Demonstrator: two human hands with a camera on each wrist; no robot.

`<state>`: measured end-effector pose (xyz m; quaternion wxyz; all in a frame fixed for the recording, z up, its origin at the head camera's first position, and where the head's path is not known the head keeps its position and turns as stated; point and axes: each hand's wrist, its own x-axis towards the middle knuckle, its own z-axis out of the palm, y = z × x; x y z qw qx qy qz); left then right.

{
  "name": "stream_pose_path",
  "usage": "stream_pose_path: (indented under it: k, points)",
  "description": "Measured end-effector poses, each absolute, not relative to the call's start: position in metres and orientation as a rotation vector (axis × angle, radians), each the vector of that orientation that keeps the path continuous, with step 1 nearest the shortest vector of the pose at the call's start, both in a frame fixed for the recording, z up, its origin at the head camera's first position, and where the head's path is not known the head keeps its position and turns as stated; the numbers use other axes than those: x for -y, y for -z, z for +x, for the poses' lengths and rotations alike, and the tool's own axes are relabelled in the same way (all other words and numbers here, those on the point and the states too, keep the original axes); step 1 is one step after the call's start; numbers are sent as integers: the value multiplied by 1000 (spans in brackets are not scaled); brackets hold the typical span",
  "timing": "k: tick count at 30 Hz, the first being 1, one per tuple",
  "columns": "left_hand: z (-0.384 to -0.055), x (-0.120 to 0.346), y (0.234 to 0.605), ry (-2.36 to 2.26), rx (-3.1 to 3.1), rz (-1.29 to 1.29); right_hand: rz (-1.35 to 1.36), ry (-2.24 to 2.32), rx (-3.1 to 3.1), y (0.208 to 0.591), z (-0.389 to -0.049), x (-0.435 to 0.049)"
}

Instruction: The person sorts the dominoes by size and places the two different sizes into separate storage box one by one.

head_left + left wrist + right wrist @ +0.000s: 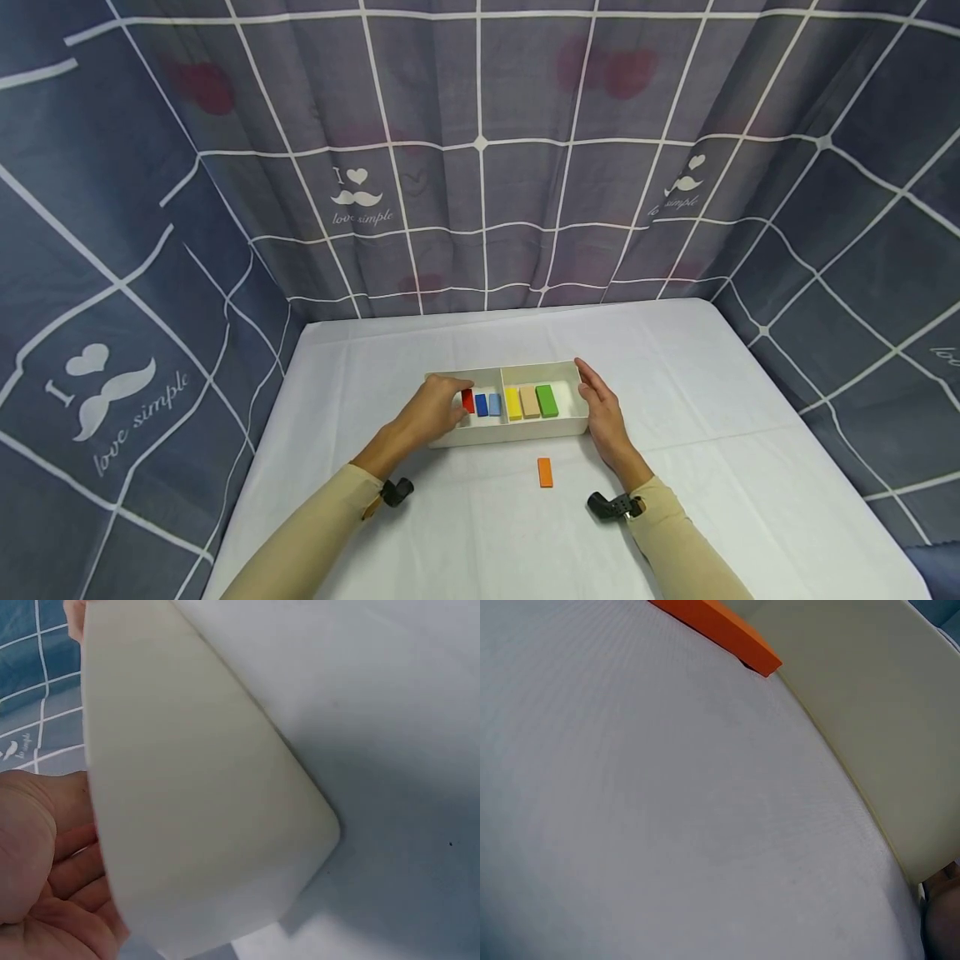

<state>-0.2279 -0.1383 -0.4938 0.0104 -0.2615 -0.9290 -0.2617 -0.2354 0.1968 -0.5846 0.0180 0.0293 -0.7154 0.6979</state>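
A white box (517, 431) with a divider stands on the table, its long side toward me. The left compartment holds a red block (468, 401), a dark blue block (482, 406) and a light blue block (494, 405). In the right one lie a yellow block (513, 403), a tan block (529, 402) and a green block (547, 401). My left hand (435, 407) reaches over the left end and pinches the red block between thumb and fingers; in the left wrist view the box wall (187, 765) hides the fingertips. My right hand (606, 421) rests with straight fingers against the box's right end.
An orange block (545, 472) lies on the white tablecloth (465, 525) in front of the box, between my forearms. Dark checked curtains (420, 192) hang behind the table and at both sides. Each wrist carries a small black camera.
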Motion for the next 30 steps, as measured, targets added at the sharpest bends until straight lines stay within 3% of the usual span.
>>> stream_pose_path:
  k: [30]
  points:
    - [-252, 126, 508, 659, 3044, -846, 77, -2167, 2229, 585, -236, -197]
